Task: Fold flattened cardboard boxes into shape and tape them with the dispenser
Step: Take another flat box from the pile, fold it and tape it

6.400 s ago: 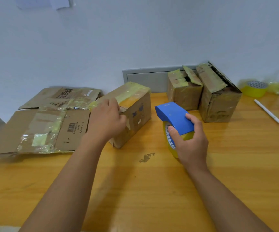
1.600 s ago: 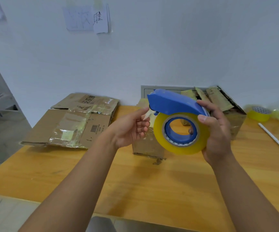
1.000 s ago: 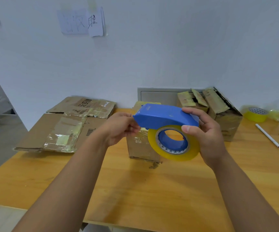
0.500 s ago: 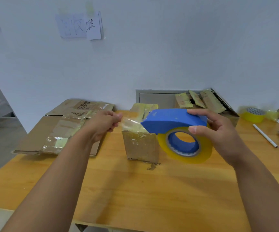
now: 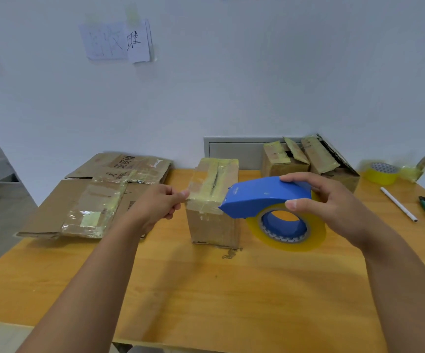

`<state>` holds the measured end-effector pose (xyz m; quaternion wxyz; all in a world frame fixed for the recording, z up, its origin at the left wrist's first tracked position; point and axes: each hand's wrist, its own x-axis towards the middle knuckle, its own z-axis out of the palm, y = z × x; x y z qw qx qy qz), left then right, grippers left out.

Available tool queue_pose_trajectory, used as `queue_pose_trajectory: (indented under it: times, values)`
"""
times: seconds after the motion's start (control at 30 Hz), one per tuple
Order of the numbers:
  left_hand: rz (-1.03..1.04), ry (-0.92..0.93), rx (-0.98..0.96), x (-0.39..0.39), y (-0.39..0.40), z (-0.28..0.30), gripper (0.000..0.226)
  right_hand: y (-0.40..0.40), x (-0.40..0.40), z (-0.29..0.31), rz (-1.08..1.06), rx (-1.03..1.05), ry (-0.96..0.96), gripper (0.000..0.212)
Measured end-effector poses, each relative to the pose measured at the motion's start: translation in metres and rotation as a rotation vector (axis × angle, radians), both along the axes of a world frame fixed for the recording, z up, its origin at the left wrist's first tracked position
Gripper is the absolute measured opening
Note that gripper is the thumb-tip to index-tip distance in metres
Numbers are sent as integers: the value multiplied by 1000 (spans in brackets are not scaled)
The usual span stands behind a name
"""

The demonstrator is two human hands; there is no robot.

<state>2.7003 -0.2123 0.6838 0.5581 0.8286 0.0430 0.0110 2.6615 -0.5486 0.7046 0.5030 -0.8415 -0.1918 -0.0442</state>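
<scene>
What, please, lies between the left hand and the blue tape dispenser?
In the head view, a pulled-out strip of tape spans from the left hand to the dispenser, with the upright taped box just behind it.

Only two bare forearms and hands belong to the person in the head view; no sleeve, cuff or glove covers either arm as far as the bottom edge of the view; the left hand (image 5: 159, 207) shows no ring, watch or band at the wrist; the right hand (image 5: 333, 207) is likewise plain, with short, trimmed nails visible on the thumb and on the fingertips; both forearms are slim and smooth, with no markings, tattoos or plasters to be seen; nothing of the person above the forearms shows.
</scene>
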Motion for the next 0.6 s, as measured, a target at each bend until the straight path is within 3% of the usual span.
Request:
queue_pose_trajectory:
  times: [0.2,0.3,0.37,0.43,0.6]
  values:
    - [52,-111,12,1,-1,3,29,4,5,3,-51,86,-78,42]
    - [89,-180,57,2,-4,4,15,6,9,7,-65,102,-99,39]
    - [103,-185,48,2,-6,3,53,7,12,8,-77,91,-106,38]
    - [131,-225,58,1,-7,0,72,8,15,8,-84,84,-98,39]
    - [167,-257,184,3,-13,-8,65,13,18,7,-87,52,-76,39]
